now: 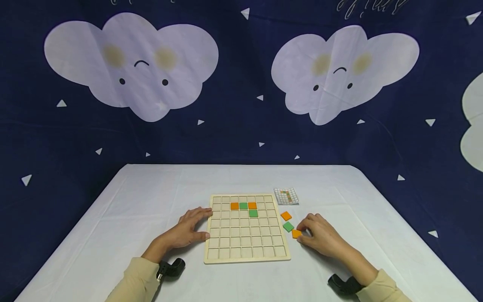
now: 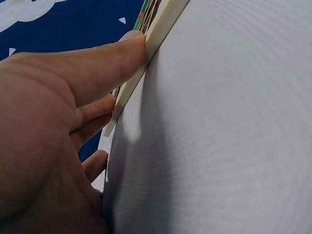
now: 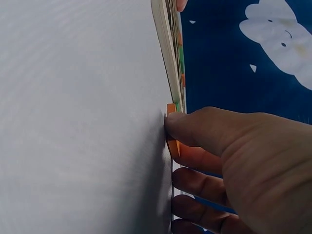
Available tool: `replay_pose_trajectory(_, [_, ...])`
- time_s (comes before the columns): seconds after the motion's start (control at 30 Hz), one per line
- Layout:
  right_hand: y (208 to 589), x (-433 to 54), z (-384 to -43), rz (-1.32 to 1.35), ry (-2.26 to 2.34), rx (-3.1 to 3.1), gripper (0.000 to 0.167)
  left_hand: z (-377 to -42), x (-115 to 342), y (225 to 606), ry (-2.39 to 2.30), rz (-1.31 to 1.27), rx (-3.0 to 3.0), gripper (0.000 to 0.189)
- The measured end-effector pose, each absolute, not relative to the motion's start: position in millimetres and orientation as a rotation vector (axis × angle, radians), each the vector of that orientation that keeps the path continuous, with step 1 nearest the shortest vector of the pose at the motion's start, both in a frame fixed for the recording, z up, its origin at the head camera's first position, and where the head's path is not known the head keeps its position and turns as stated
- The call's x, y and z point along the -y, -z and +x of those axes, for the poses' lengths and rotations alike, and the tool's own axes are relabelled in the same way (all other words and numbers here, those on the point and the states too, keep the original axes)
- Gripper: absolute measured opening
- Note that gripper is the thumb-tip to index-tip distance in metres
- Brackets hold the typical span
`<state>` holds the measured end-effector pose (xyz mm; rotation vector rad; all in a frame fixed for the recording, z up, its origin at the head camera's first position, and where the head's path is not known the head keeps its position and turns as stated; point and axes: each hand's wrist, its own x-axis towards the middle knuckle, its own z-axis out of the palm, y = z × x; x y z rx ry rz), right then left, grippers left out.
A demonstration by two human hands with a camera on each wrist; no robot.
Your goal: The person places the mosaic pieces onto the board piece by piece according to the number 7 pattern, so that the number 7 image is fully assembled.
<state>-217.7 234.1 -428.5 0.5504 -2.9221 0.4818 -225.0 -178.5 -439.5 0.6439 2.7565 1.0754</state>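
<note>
A wooden grid board (image 1: 230, 241) lies on the table. In its second row from the far side sit an orange tile (image 1: 235, 206), a green tile (image 1: 243, 206) and another orange tile (image 1: 252, 205); a second green tile (image 1: 253, 213) lies just below the right one. My left hand (image 1: 186, 228) touches the board's left edge with fingers and thumb spread, the thumb tip at the rim in the left wrist view. To the right of the board, my right hand (image 1: 322, 235) pinches an orange square tile (image 3: 171, 139) between thumb and index finger, low over the tablecloth.
Beside the pinched tile lie a loose green tile (image 1: 288, 226) and a loose orange tile (image 1: 286, 216). A small printed pattern card (image 1: 281, 200) rests at the board's far right corner. White cloth (image 1: 166, 184) covers the table, with a dark blue cloud-print curtain (image 1: 241, 138) behind.
</note>
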Motion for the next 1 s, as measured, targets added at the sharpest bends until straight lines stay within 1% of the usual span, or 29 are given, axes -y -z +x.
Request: replay_pose_trajectory(1.0, [425.1,-232.0,-217.3,0.535,-0.555,2.934,0.015,-225.3,177.8,439.9,-1.065,0.658,-2.764,0.064])
